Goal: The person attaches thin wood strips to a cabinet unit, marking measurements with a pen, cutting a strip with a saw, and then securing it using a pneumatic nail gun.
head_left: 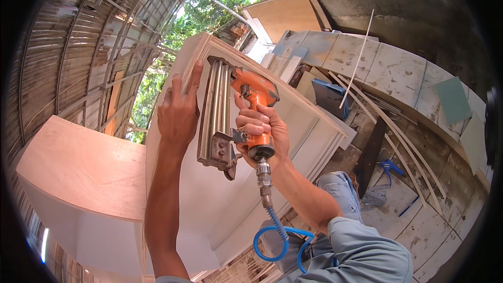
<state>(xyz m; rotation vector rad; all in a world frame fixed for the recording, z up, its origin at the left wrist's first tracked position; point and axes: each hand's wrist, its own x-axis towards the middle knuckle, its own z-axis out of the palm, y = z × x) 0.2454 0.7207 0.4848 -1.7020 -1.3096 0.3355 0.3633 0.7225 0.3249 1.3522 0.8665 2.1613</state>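
Note:
My right hand [262, 128] is wrapped round the grip of an orange pneumatic nail gun [264, 90], with a finger by the trigger. The gun's long metal magazine [215, 112] points up and away, its nose at the top rail of a pale wooden cabinet frame [209, 45]. A blue coiled air hose [270, 258] runs from a metal coupling under the grip toward my body. My left hand [178, 106] lies along the cabinet's left side just left of the magazine, fingers stretched out, holding nothing.
Another cabinet box [84, 167] stands at left. At right on the tiled floor lie long thin wood strips [401, 131], a dark handsaw blade [370, 152], a blue clamp-like tool [390, 167] and a dark blue box [330, 98]. Plywood sheets [285, 15] lean at the back.

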